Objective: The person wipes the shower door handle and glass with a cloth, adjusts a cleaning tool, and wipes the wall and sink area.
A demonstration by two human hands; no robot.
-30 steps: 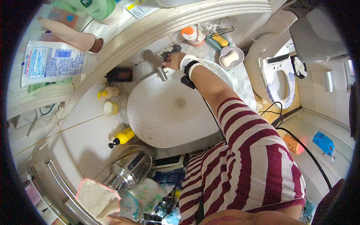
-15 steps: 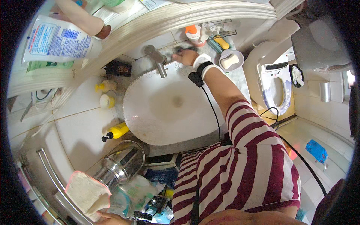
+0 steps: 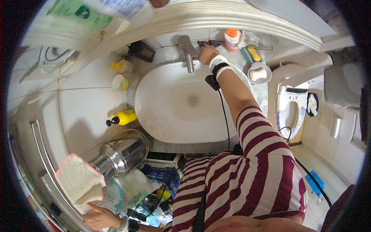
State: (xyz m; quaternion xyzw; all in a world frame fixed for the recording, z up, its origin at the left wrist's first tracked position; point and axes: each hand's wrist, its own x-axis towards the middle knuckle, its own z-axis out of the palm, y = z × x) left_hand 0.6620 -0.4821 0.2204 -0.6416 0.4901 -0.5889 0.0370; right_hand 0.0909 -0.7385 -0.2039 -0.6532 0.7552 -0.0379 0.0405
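A white washbasin (image 3: 166, 127) with a metal tap (image 3: 188, 54) lies before me. My right hand (image 3: 208, 54) is behind its far rim, just right of the tap. Its fingers are curled against a dark, crumpled, cloth-like thing (image 3: 214, 42), which the hand partly hides. At the lower left, a cream cloth with a pink edge (image 3: 77, 179) hangs by a metal rail (image 3: 42, 149). My left hand (image 3: 101, 217) is at the cloth's lower edge, fingers stretched out and apart, touching or nearly touching it.
Right of the tap stand a white bottle with an orange top (image 3: 232, 40), a yellow sponge (image 3: 254, 54) and a soap dish (image 3: 262, 79). A yellow bottle (image 3: 125, 117) and a metal bin (image 3: 118, 154) are to the left. A shelf edge (image 3: 216, 17) crosses overhead; a toilet (image 3: 282, 112) stands right.
My left hand has come further into view, up to the cloth's lower edge. The whole view has shifted, so the basin sits further right. My right hand stays by the tap at the dark thing.
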